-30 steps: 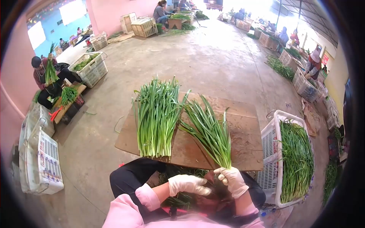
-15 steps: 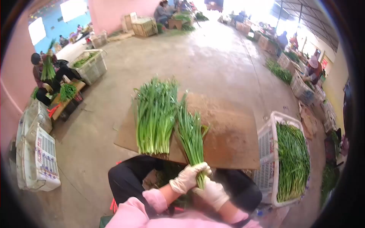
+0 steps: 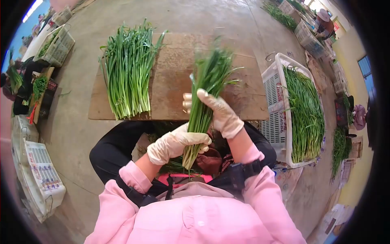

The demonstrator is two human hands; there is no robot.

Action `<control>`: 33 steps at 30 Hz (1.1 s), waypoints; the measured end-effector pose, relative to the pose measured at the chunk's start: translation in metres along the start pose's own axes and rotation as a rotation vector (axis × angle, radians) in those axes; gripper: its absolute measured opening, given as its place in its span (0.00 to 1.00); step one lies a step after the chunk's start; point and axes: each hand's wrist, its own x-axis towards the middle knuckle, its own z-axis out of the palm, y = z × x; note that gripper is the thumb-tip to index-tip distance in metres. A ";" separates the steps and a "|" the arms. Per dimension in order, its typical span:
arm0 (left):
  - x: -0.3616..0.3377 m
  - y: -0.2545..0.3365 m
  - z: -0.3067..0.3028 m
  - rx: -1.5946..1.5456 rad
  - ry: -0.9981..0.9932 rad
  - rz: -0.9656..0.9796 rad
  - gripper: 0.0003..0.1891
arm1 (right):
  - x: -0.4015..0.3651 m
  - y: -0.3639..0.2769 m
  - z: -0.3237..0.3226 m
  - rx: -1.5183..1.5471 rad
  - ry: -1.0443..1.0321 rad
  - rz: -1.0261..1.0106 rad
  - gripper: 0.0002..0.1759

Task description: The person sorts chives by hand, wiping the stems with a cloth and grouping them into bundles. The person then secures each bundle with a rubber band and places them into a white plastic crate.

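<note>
Both my gloved hands hold one bunch of green chives (image 3: 207, 83) upright over my lap. My left hand (image 3: 175, 143) grips the bunch near its cut bottom end. My right hand (image 3: 217, 113) wraps the stalks higher up, near the middle. The leaf tips fan out above the brown board (image 3: 174, 87). A larger pile of chives (image 3: 126, 67) lies flat on the left part of that board.
A white plastic crate (image 3: 276, 101) full of chives stands at my right. Folded white crates (image 3: 38, 171) lie on the floor at the left. Another crate of greens (image 3: 57, 42) sits at the far left, and a person in a hat (image 3: 325, 22) works at the top right.
The bunch has been lifted off the board and raised upright in front of me. My right hand slid up the stalks. The camera tilted down toward my lap.
</note>
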 end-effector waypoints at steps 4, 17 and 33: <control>0.010 0.056 -0.005 0.530 0.072 0.239 0.21 | 0.005 -0.044 0.052 -0.139 0.003 -0.389 0.28; 0.047 0.103 -0.019 0.477 0.031 0.412 0.26 | 0.044 -0.042 0.068 -0.407 0.073 -0.787 0.24; -0.021 0.042 0.010 0.430 0.183 0.574 0.22 | -0.046 -0.059 0.119 -1.146 0.130 -0.763 0.43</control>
